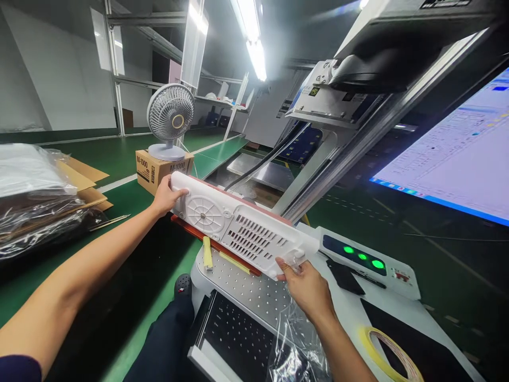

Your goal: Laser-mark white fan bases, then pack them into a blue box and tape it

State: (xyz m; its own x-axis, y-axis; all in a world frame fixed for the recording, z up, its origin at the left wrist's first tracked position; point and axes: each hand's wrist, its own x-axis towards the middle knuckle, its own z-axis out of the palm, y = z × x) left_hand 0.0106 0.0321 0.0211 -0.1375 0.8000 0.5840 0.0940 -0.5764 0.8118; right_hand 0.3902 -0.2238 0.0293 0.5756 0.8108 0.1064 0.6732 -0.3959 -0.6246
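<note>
A long white plastic housing (254, 233) with a round spoked grille at one end and rows of vent slots at the other is held tilted, its right end lower. My left hand (167, 196) is closed on its left end, thumb on the near face. My right hand (308, 284) grips the lower right end, with a bit of clear film by the fingers. The housing hangs over a perforated metal plate (242, 292) and a red strip (194, 229) with yellow pads. Below my right hand lies a crumpled clear plastic bag (296, 345).
A black keyboard (234, 334) sits under the plate. Right of it are a tape roll (392, 353), a control box with green lights (369, 260) and a monitor (449, 154). A fan (172, 119) stands on a carton (157, 172); packed bags (35, 196) lie left. Machinery (330, 101) overhangs.
</note>
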